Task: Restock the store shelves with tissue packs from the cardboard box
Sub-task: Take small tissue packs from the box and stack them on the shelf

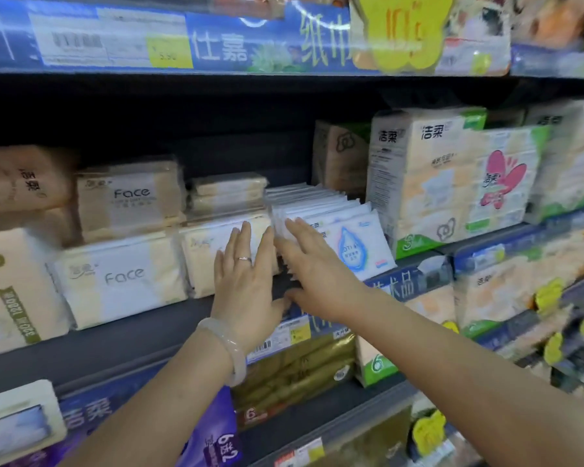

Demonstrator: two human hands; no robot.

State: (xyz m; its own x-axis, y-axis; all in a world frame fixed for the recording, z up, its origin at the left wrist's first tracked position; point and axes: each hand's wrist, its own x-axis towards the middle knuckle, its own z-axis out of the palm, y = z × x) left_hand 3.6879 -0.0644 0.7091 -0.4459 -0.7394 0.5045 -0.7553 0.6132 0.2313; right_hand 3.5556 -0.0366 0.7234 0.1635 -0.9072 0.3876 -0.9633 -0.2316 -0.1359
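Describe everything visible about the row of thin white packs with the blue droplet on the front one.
The row of thin white packs stands on edge on the middle shelf, filed front to back and leaning slightly backward. The wrappers look like glossy plastic film; the front pack shows a blue droplet. The right hand lies open against the row's left front, and the left hand rests flat beside it.

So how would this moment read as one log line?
left hand open, flat on beige pack | right hand open, against white packs | shelf
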